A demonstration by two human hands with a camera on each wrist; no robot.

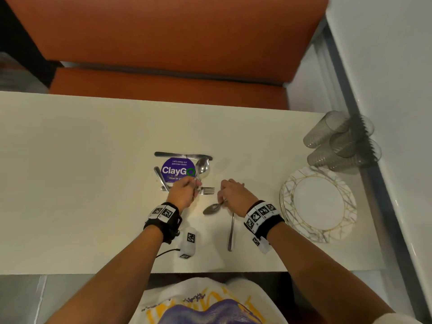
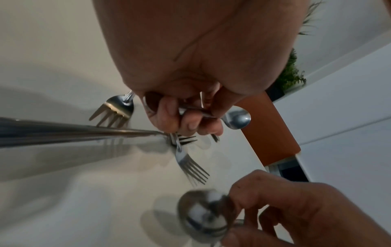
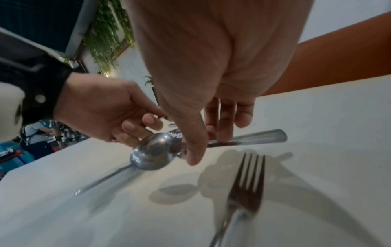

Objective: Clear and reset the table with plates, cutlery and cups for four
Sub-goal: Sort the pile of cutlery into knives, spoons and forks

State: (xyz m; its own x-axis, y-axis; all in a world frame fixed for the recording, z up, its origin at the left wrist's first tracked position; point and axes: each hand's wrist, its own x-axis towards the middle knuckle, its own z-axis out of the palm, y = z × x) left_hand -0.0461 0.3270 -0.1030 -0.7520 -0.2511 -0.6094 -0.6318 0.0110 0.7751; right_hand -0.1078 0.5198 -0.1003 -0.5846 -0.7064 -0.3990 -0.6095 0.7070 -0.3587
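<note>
My left hand [image 1: 187, 189] is over the middle of the cream table [image 1: 81, 183], fingers curled round a bundle of cutlery. In the left wrist view the left hand [image 2: 186, 120] grips a spoon [image 2: 237, 119] by its handle, and forks [image 2: 191, 166] stick out beside it. My right hand [image 1: 230, 195] pinches a second spoon [image 1: 211, 209] at its neck, bowl pointing left. The right wrist view shows that spoon [image 3: 152, 155] between thumb and fingers [image 3: 195, 150]. A fork [image 3: 247, 183] lies on the table under my right wrist. A knife [image 1: 182, 155] lies beyond a purple sticker [image 1: 178, 170].
A stack of white plates with gold lines [image 1: 319, 204] sits at the table's right end. Several grey tumblers [image 1: 341, 141] lie on their sides behind it. An orange bench [image 1: 163, 43] runs along the far edge. A white sensor box [image 1: 189, 242] hangs below my left wrist.
</note>
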